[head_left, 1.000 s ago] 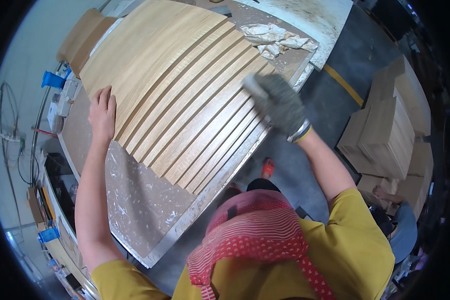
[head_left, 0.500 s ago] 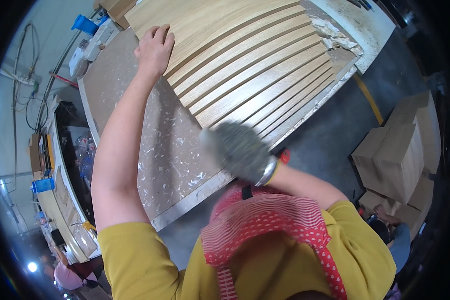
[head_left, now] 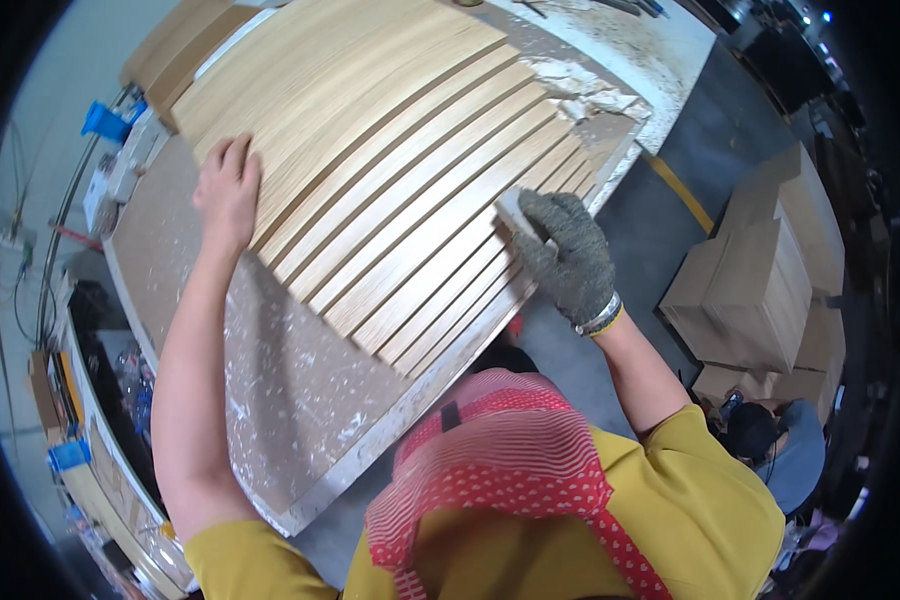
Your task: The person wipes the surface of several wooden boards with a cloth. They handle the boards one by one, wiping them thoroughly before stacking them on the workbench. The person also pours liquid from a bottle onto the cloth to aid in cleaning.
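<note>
Several pale wood-grain boards (head_left: 400,200) lie overlapped in a fan across the worktable (head_left: 280,420), their edges stepped toward me. My bare left hand (head_left: 228,190) is at the left edge of the top board, its fingers bent over that edge. A grey-green knit glove covers my right hand (head_left: 568,250), which is closed round a small pale block (head_left: 515,215). The block is over the right part of the stepped boards. Whether its underside touches them, I cannot tell.
White flakes litter the brown tabletop. Crumpled paper (head_left: 590,90) lies by the boards' far right corner. Cardboard boxes (head_left: 740,290) stand on the floor at right, near a crouching person (head_left: 785,450). A blue container (head_left: 105,122) stands at far left.
My right hand has swung right and away from me, from the boards' near corner to over their right part. The whole view has shifted; my left hand stays at the top board's edge.
</note>
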Action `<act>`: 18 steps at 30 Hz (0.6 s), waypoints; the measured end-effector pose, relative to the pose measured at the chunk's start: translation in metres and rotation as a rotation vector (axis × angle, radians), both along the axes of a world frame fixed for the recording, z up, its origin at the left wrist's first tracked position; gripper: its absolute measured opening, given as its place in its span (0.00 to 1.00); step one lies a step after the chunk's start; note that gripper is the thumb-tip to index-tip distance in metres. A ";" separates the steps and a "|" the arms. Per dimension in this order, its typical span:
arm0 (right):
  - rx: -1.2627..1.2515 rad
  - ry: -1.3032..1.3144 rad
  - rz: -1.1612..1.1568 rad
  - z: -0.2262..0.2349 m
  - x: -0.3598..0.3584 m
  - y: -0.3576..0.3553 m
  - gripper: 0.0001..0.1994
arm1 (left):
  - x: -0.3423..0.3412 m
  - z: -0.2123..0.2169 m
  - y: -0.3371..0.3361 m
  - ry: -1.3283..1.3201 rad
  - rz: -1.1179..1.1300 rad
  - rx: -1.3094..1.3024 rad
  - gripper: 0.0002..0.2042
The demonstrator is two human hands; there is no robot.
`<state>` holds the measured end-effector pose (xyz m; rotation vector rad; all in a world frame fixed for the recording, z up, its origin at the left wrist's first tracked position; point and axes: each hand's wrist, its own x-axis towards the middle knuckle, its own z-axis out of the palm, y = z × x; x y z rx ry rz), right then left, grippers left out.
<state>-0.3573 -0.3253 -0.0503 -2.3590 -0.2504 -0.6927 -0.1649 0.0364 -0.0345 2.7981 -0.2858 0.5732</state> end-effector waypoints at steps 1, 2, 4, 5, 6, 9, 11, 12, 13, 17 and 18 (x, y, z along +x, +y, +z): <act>-0.020 0.001 -0.056 0.000 0.008 -0.016 0.18 | -0.003 0.004 0.001 0.008 0.002 0.015 0.19; -0.041 0.006 -0.110 0.000 0.017 -0.033 0.18 | -0.004 0.005 0.002 0.007 0.008 0.032 0.18; -0.074 -0.050 -0.309 -0.015 0.030 -0.075 0.17 | -0.005 0.005 0.001 0.004 0.006 0.061 0.18; 0.066 -0.029 -0.343 -0.020 0.034 -0.095 0.17 | -0.005 0.009 -0.003 0.015 -0.016 0.054 0.18; 0.203 -0.009 -0.366 -0.024 0.039 -0.114 0.16 | -0.006 0.011 -0.005 0.029 -0.028 0.042 0.18; 0.168 0.001 -0.325 -0.011 0.056 -0.137 0.16 | -0.008 0.017 -0.009 0.053 -0.050 0.016 0.17; 0.035 0.017 -0.254 -0.007 0.070 -0.140 0.18 | -0.009 0.019 -0.010 0.059 -0.069 -0.004 0.17; 0.064 0.046 -0.213 -0.007 0.075 -0.138 0.18 | -0.009 0.020 -0.011 0.067 -0.062 0.015 0.17; 0.092 0.076 -0.172 -0.004 0.078 -0.133 0.18 | -0.010 0.021 -0.011 0.074 -0.056 0.033 0.17; 0.014 0.061 -0.135 -0.008 0.093 -0.124 0.18 | -0.010 0.026 -0.019 0.087 -0.049 0.060 0.17; -0.018 0.041 -0.137 -0.012 0.096 -0.121 0.19 | -0.011 0.026 -0.019 0.092 -0.049 0.052 0.17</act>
